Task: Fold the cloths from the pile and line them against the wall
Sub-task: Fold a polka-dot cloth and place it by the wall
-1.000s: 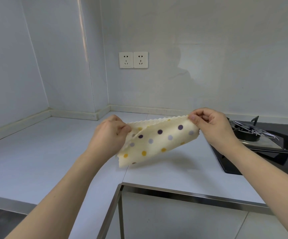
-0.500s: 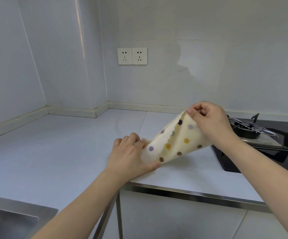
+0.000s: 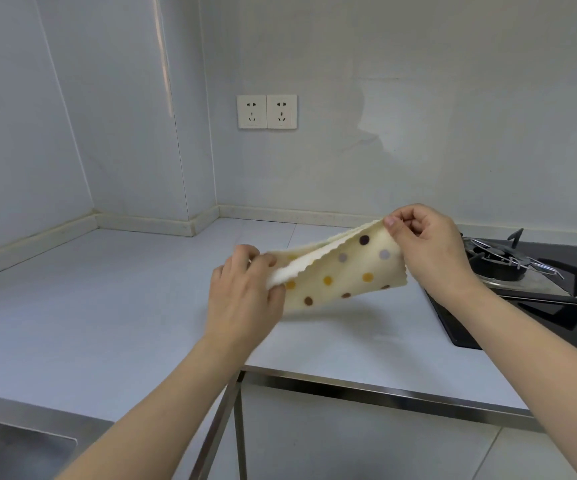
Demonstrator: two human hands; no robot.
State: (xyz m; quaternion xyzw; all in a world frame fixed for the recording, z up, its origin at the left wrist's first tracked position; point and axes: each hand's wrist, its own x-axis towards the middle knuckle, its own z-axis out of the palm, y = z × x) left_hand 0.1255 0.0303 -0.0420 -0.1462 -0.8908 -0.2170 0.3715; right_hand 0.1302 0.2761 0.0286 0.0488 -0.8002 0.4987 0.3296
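Left hand (image 3: 245,289), centre of frame, gripping one end of the cloth (image 3: 339,275) with fingers curled over the doubled edge. Right hand (image 3: 429,247), further right and higher, pinching the opposite end between thumb and fingers. Cloth held in the air above the counter (image 3: 107,306), doubled over along its length (scalloped edge running across the top), sloping up toward the right. Probably mid-fold, one fold made. Next: bringing the two ends together for a second fold, corners matched, then setting it down by the wall (image 3: 418,133) at the back. No pile and no finished cloths in view. Stove (image 3: 508,265) at right edge.
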